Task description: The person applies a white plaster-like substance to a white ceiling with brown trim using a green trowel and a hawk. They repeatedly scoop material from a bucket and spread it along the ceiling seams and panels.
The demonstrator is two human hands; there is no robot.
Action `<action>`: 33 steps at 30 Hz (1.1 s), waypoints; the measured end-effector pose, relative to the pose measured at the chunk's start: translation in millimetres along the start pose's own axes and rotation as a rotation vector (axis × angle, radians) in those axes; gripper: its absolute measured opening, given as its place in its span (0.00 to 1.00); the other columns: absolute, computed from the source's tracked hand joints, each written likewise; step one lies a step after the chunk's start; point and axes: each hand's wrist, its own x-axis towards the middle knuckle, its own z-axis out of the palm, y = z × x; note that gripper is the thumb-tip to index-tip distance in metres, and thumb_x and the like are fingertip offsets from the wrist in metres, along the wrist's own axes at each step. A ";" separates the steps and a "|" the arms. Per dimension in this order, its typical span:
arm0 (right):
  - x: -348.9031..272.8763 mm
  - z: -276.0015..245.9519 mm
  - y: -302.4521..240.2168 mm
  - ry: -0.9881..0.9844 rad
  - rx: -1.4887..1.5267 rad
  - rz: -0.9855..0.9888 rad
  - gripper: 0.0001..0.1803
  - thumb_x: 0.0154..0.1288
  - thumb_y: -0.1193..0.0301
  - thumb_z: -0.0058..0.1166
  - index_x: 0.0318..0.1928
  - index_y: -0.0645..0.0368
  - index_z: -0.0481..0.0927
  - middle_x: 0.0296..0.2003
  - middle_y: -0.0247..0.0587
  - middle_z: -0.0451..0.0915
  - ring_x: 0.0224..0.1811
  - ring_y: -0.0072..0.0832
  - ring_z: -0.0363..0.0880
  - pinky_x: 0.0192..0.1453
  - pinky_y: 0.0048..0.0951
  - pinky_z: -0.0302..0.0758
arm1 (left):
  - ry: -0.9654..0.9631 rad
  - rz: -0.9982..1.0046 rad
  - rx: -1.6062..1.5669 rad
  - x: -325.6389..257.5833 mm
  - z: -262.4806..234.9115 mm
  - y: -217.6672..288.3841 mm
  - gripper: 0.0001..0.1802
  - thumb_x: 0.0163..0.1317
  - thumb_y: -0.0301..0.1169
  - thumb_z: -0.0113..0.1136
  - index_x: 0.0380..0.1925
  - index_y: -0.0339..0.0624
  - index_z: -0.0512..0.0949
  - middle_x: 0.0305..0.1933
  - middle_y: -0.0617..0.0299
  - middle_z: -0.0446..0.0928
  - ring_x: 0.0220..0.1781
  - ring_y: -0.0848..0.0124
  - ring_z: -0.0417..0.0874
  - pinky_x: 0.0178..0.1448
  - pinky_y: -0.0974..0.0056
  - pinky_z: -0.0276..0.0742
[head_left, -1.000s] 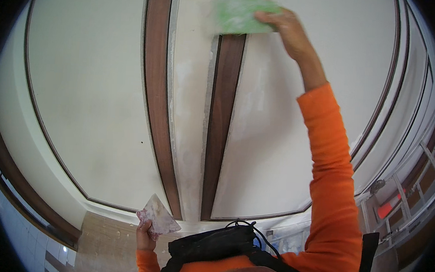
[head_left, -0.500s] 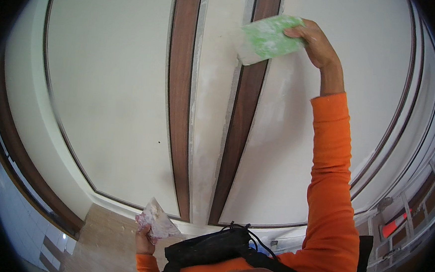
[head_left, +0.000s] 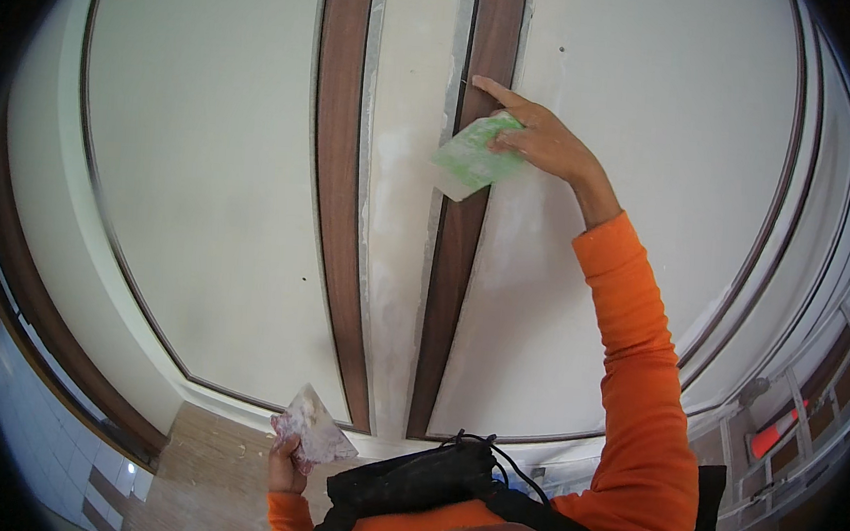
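Bldg under finishing: patched ceiling (head_left: pixel 405 196) (2 wood strips (head_left: pixel 336 211)).

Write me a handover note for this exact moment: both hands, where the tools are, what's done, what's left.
Right hand: raised, pressing a green scraper against the right brown strip of the panel overhead.
Left hand: low by the chest, gripping a putty-smeared scraper, off the surface.
Done: white filler shows in patches along the pale band between the two brown strips.
Left: the filler looks uneven and patchy along the strip edges, so smoothing probably remains.
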 end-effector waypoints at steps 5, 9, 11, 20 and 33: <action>27.7 14.6 7.1 0.041 -0.112 0.029 0.34 0.54 0.73 0.58 0.65 0.61 0.70 0.52 0.48 0.81 0.57 0.40 0.76 0.65 0.34 0.68 | -0.068 -0.078 0.058 23.5 -30.7 -9.1 0.29 0.59 0.25 0.59 0.61 0.30 0.68 0.57 0.53 0.77 0.57 0.59 0.80 0.64 0.57 0.75; 26.3 8.6 1.9 -0.031 0.013 0.179 0.29 0.54 0.73 0.57 0.60 0.60 0.76 0.48 0.46 0.82 0.54 0.38 0.77 0.64 0.33 0.69 | -0.133 0.061 0.147 20.9 -21.7 -11.1 0.28 0.59 0.24 0.57 0.61 0.30 0.68 0.57 0.53 0.77 0.57 0.59 0.80 0.63 0.57 0.75; 27.2 -4.1 14.8 -0.238 0.136 0.330 0.31 0.53 0.73 0.57 0.62 0.55 0.76 0.51 0.44 0.80 0.56 0.35 0.76 0.65 0.31 0.68 | -0.174 0.163 0.291 19.7 -38.9 -14.1 0.28 0.59 0.24 0.56 0.61 0.30 0.68 0.57 0.53 0.77 0.57 0.59 0.80 0.63 0.57 0.75; 7.1 -5.5 16.7 0.139 0.351 0.001 0.23 0.56 0.74 0.60 0.55 0.59 0.81 0.44 0.42 0.81 0.44 0.32 0.80 0.38 0.29 0.84 | -0.005 0.012 0.323 12.3 -28.8 -12.2 0.29 0.59 0.23 0.55 0.62 0.31 0.67 0.58 0.52 0.76 0.58 0.58 0.79 0.64 0.55 0.75; 66.4 -189.5 -33.1 0.979 -1.196 -0.434 0.14 0.64 0.67 0.52 0.47 0.60 0.82 0.39 0.50 0.81 0.45 0.44 0.78 0.51 0.40 0.76 | -0.072 -0.061 0.092 39.4 9.3 -17.4 0.31 0.58 0.24 0.55 0.64 0.32 0.66 0.59 0.52 0.75 0.59 0.58 0.79 0.65 0.55 0.74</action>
